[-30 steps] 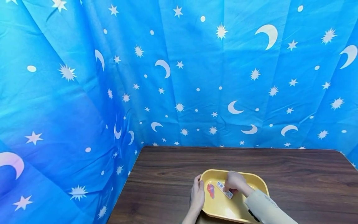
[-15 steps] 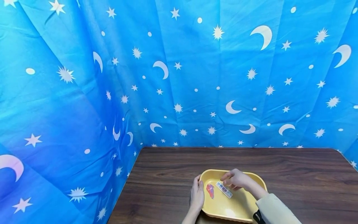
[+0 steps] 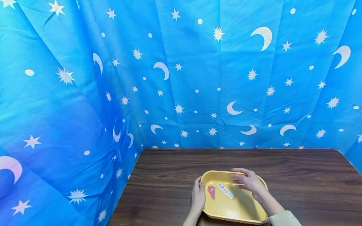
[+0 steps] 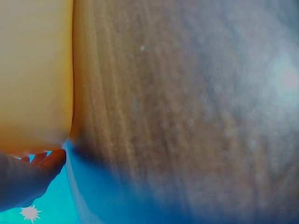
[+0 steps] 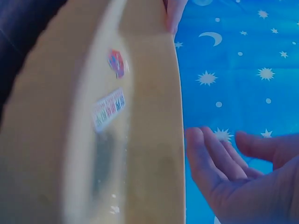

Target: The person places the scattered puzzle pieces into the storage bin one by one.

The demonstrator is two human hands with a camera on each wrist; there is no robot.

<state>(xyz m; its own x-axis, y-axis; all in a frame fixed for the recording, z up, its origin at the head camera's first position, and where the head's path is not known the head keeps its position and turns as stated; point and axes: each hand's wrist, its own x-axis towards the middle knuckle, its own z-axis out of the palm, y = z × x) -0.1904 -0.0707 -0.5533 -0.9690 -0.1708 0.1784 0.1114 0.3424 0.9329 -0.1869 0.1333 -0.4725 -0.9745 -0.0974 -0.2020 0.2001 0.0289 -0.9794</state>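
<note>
A yellow rectangular plastic tray (image 3: 219, 212) with rounded corners is at the front of the table in the head view. On its inner floor lie a red and purple sticker (image 3: 211, 192) and, beside it, a slanted white strip sticker with printed characters (image 3: 225, 191). My left hand (image 3: 199, 196) grips the tray's left side at the rim; part of that hand also shows in the left wrist view. Over the tray's far right part, my right hand (image 3: 250, 182) has its fingers loosely extended and holds nothing. Both stickers are visible in the right wrist view too.
The dark wood-grain table (image 3: 158, 188) extends to both sides of the tray and behind it. A blue cloth with white moons and stars (image 3: 192, 78) hangs behind the table and along its left.
My right hand has come up off the white strip sticker and moved right, its fingers spreading. The sticker now shows whole. My left hand stays on the tray's left side.
</note>
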